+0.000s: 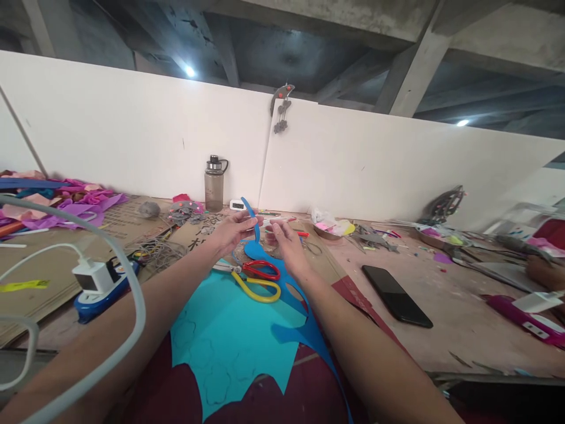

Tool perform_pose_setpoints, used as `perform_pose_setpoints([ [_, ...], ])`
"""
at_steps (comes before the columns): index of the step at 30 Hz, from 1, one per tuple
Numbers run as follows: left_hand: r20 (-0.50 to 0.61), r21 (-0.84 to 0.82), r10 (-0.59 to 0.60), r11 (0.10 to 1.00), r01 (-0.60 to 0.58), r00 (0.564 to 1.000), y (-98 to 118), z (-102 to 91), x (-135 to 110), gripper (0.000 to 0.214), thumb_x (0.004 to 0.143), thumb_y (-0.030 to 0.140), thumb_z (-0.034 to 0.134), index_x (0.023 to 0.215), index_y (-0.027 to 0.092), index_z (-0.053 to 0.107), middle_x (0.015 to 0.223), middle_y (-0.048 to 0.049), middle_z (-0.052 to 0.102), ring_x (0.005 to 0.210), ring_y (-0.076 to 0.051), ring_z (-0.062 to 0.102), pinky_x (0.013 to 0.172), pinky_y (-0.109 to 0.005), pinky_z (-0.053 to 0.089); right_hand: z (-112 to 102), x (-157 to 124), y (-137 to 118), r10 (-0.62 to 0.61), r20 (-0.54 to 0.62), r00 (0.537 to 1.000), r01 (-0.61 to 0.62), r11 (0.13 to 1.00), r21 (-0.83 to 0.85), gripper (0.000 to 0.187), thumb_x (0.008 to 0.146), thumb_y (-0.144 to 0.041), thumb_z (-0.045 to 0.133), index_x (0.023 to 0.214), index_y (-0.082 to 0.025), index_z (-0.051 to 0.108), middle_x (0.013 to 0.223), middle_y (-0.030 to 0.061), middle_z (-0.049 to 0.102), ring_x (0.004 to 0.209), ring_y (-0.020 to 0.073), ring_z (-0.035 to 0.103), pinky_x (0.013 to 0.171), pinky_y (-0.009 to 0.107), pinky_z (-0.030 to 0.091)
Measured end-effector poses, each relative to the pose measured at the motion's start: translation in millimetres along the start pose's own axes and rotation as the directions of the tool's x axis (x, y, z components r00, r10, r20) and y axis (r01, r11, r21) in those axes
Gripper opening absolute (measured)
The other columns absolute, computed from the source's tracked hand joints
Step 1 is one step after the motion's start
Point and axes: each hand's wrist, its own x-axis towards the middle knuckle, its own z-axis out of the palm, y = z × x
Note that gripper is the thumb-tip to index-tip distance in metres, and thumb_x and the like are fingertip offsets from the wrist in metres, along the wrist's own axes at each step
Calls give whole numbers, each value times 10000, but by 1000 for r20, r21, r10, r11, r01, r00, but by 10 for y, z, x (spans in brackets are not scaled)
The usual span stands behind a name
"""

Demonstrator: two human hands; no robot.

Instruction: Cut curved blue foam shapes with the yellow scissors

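Note:
My left hand [236,232] pinches a narrow, curved blue strip [251,213], its upper end sticking up above the fingers. Close to its right is my right hand [286,238], fingers bent but apart, with nothing visibly held. Below both hands, scissors [260,281] with one red and one yellow handle loop lie on a turquoise sheet [238,330]. Flower-like outlines are drawn on that sheet, and its lower edge is cut in curves. A darker blue cut-out sheet [293,333] with curved gaps runs beneath the scissors and along my right forearm.
A black phone [395,294] lies on the right. On the left stand a blue power strip [106,291] with a charger and a looping white cable [132,282]. A bottle [214,185] stands by the white partition [353,159]. Another person's hand [545,272] shows far right.

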Motion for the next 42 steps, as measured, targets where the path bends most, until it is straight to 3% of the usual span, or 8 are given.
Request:
perform_pose_setpoints([
  [8,66,158,83,983,-92,994,-35,-21,19,455,622,283,888,1025,158,716,1019,-86,749,970,-212,675,856,-342,508,89,-35,8,146,206,968,-174,977,123,515,708,-464,807,1116,-245,582,889,10,701,808,171,669,741,318,563],
  [14,81,304,113,943,-132,990,-102,5,41,432,596,307,889,961,149,720,960,-74,740,942,-222,673,861,-360,517,106,-76,-20,218,222,950,-257,952,167,518,629,-366,872,1045,-231,596,811,-9,706,683,153,675,726,335,578],
  [22,131,411,200,880,-237,971,-155,11,22,606,643,280,858,1215,203,675,1157,-99,722,1079,-255,664,951,-397,520,79,-63,11,257,280,925,-317,928,195,412,593,-351,900,844,-205,608,761,-19,680,666,125,667,714,296,575],
  [29,115,602,273,745,-286,955,-97,102,-75,562,694,315,815,1231,213,683,1188,-105,714,1055,-278,679,911,-401,548,57,-62,3,253,294,921,-314,932,179,401,564,-366,902,748,-207,583,717,-25,676,685,145,675,709,305,568],
  [35,204,678,355,621,-394,912,-36,191,-174,478,784,304,738,1253,234,673,1296,-104,667,1102,-273,655,881,-376,557,52,-38,62,229,277,933,-284,942,178,341,576,-324,878,781,-193,639,743,1,692,715,162,670,781,349,555],
  [38,251,732,415,509,-452,874,-13,213,-203,414,805,258,713,1218,243,692,1291,-94,673,1163,-275,629,913,-385,553,66,-44,76,175,247,953,-219,962,163,306,623,-328,832,853,-202,676,795,5,704,757,182,666,803,373,543],
  [42,305,761,540,358,-541,785,-20,210,-202,419,806,137,676,1209,247,690,1276,-77,686,1215,-254,605,1035,-431,504,68,-70,39,133,224,965,-161,981,111,283,644,-271,808,891,-213,682,820,-1,709,825,207,664,803,365,533],
])
